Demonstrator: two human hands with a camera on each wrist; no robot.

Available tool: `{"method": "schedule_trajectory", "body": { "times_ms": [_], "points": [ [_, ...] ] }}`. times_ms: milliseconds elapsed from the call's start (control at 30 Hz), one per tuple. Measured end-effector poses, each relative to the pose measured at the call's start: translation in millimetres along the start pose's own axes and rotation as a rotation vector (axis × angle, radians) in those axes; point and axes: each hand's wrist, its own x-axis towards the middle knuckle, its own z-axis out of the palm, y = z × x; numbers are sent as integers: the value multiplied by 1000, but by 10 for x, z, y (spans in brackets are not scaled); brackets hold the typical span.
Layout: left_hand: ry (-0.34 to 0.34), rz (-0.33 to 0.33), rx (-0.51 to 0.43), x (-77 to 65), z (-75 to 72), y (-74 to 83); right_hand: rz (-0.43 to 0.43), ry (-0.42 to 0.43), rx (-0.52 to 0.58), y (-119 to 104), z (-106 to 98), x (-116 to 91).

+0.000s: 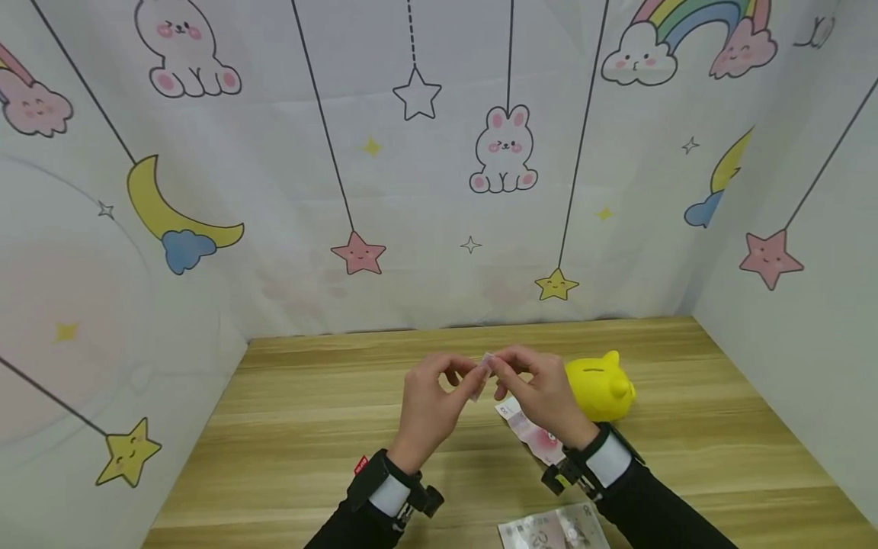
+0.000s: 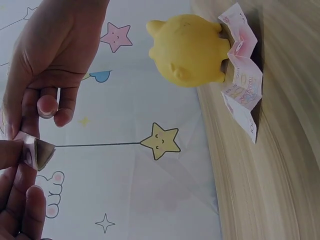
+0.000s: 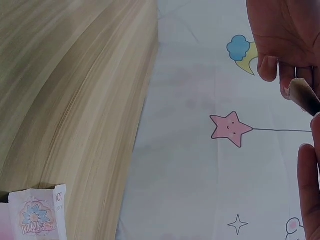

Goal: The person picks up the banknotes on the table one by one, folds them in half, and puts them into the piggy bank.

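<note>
A creased, pinkish-grey paper banknote (image 1: 549,530) lies nearest on the wood-grained bench (image 1: 309,427); beyond it, in the air, the left hand (image 1: 430,404) and the right hand (image 1: 542,387) pinch a small, folded, pinkish paper (image 2: 39,152). Folding seems the present step; the next probably needs firm creasing.

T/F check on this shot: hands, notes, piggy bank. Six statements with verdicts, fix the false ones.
1. The left hand and right hand both pinch a folded paper. True.
2. A creased note lies near the piggy bank. True.
3. The piggy bank lies on its side. False: it stands upright.
4. The creased note lies perfectly flat. False: it zigzags.
5. Another note shows at the head view's bottom edge. True.
6. The piggy bank is blue. False: yellow.
</note>
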Motion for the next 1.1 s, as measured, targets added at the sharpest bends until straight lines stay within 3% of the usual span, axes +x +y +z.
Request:
{"method": "schedule_trajectory", "body": {
  "times_ms": [300, 633, 967, 1100],
  "points": [
    [10, 51, 45, -2, 15, -23, -25, -11, -3, 13, 1, -3],
    [-7, 35, -14, -48, -12, -87, -15, 6, -23, 18, -3, -4],
    [-14, 70, 21, -52, 1, -116, -10, 7, 12, 25, -2, 1],
    [-32, 35, 10, -70, -9, -118, -1, 21, 34, 20, -4, 0]
  ]
}}
